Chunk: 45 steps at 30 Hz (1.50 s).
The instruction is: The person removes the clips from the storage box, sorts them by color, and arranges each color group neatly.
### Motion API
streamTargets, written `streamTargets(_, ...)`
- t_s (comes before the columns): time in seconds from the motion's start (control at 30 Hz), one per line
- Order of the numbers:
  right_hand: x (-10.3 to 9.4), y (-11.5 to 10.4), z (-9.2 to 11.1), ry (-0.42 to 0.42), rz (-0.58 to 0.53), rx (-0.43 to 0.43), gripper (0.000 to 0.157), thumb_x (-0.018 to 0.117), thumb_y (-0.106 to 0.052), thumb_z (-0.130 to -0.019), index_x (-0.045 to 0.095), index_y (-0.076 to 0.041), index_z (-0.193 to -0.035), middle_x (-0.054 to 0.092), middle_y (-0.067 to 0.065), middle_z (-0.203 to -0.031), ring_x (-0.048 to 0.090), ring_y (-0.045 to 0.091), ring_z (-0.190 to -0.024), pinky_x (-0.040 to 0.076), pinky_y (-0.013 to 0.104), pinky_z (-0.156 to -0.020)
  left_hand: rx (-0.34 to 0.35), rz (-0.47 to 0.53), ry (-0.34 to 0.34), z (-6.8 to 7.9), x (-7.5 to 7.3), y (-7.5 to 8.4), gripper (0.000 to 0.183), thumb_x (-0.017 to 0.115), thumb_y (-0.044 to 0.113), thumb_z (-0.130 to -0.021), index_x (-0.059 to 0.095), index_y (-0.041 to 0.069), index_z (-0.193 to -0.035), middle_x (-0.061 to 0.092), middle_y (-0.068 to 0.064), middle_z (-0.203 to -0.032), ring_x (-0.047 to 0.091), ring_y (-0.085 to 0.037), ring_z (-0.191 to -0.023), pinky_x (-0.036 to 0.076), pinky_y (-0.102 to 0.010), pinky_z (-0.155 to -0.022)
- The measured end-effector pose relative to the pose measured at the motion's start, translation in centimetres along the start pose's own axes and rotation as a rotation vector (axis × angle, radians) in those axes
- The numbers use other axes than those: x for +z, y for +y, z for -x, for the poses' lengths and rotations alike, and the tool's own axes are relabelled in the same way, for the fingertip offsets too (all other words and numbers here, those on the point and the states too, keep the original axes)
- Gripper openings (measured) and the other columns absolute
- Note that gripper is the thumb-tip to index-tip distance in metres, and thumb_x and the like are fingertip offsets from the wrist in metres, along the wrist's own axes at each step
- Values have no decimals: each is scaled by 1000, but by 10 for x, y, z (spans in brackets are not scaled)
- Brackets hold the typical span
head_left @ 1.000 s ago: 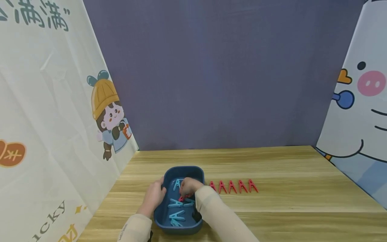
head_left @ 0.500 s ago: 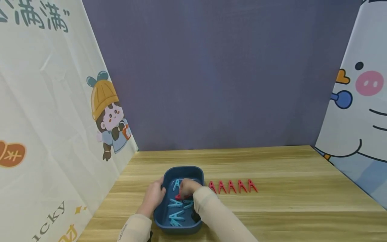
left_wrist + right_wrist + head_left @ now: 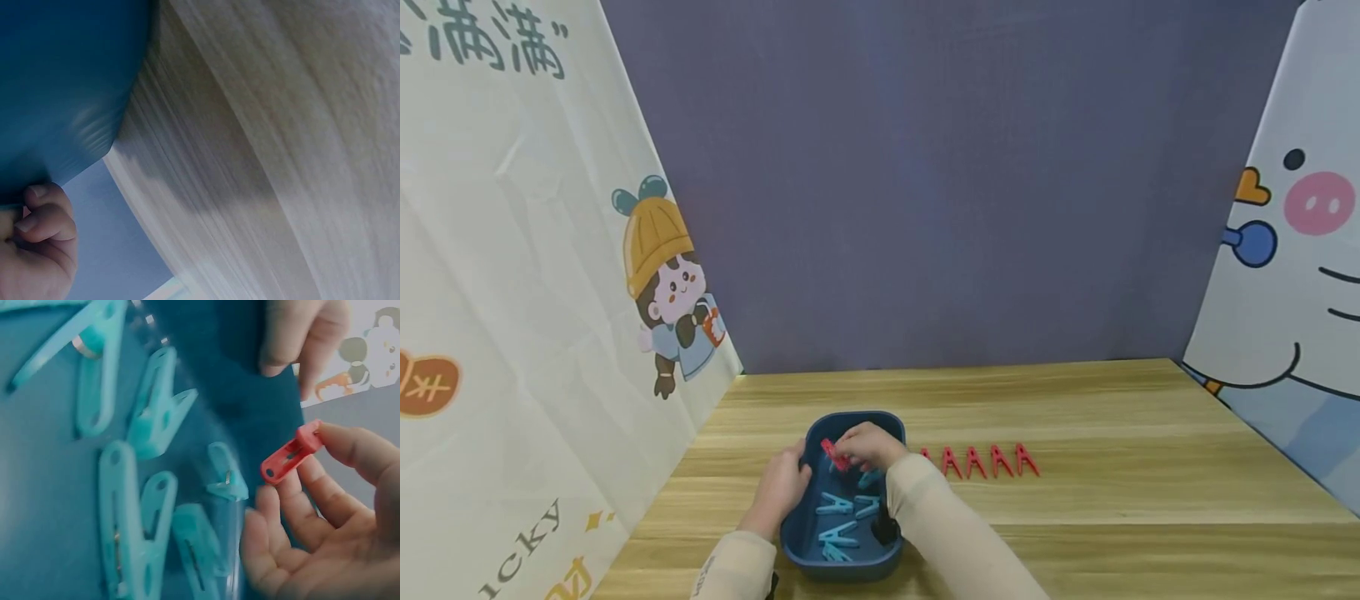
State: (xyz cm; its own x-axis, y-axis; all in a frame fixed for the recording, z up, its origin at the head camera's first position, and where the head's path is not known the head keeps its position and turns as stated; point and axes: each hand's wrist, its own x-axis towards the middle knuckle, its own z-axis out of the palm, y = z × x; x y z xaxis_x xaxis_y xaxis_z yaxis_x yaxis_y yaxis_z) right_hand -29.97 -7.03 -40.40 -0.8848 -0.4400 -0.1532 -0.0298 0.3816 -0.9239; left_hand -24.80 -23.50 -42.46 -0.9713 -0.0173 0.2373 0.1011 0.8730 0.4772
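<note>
A dark blue rectangular tub [image 3: 842, 572] stands on the wooden table. My left hand [image 3: 781, 485] grips its left side, thumb over the rim and fingers outside, as the left wrist view also shows the curled fingers [image 3: 53, 219] at the edge. Over the far half of the tub, my right hand [image 3: 868, 447] pinches a red clothespin [image 3: 834, 456]. In the right wrist view thumb and fingers hold that clothespin [image 3: 290, 453] above the tub floor. Several light blue clothespins [image 3: 837, 535] lie scattered in the tub, some partly hidden by the right hand.
Just right of the tub, several red clothespins [image 3: 974, 462] form a row on the wooden table [image 3: 1120, 500]. A grey-purple cloth [image 3: 955, 183] hangs behind the table. Printed sheets flank it, a white one [image 3: 550, 250] at left and another [image 3: 1262, 333] at right.
My right hand has risen from low in the tub and moved toward its far end, with the red clothespin now more exposed at its fingertips. The left hand keeps its place.
</note>
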Motion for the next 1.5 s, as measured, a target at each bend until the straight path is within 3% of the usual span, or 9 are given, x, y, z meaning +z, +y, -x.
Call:
streamTargets(0.1,-3,-4,-2,-13,-122,19,22,64,-19,-84,67,-2,-99,63,7,-89,63,24,-84,52,45,-77,-19,4,-16,-1,0,0,43,58,0,-84,49,-12,-125,55,-27,-119,52,-38,-111,44,-50,-89)
streamTargets(0.33,-9,-12,-8,-84,-482,34,28,61,-14,-87,58,5,-108,62,12,-85,65,23,-77,54,39,-77,-34,17,-36,-2,-1,1,45,57,0,-85,46,-12,-127,53,-26,-122,50,-38,-113,44,-49,-90)
streamTargets(0.5,-13,-16,-8,-121,-577,21,31,57,-11,-90,54,9,-114,61,13,-85,64,23,-76,53,40,-80,-36,23,-44,-1,-2,1,45,57,0,-86,45,-13,-128,52,-27,-123,49,-38,-114,43,-49,-91)
streamTargets(0.83,-29,-13,4,-205,-635,13,48,51,-6,-92,40,-6,-139,51,22,-115,54,38,-103,52,40,-81,-51,16,-52,-1,-4,0,46,55,0,-86,44,-11,-129,51,-27,-124,48,-39,-115,41,-51,-92)
streamTargets(1.17,-40,-5,10,-244,-646,2,46,50,-5,-91,45,-7,-136,49,26,-118,58,29,-94,51,40,-83,-34,7,-38,-1,-3,-1,46,55,0,-85,44,-12,-129,51,-28,-123,48,-40,-114,41,-50,-93)
streamTargets(1.5,-51,-2,24,-322,-636,-26,51,51,-2,-91,37,-5,-140,51,22,-113,62,30,-90,52,39,-82,-71,28,-63,-3,-2,0,46,53,0,-88,43,-10,-131,49,-26,-127,46,-39,-117,41,-50,-94)
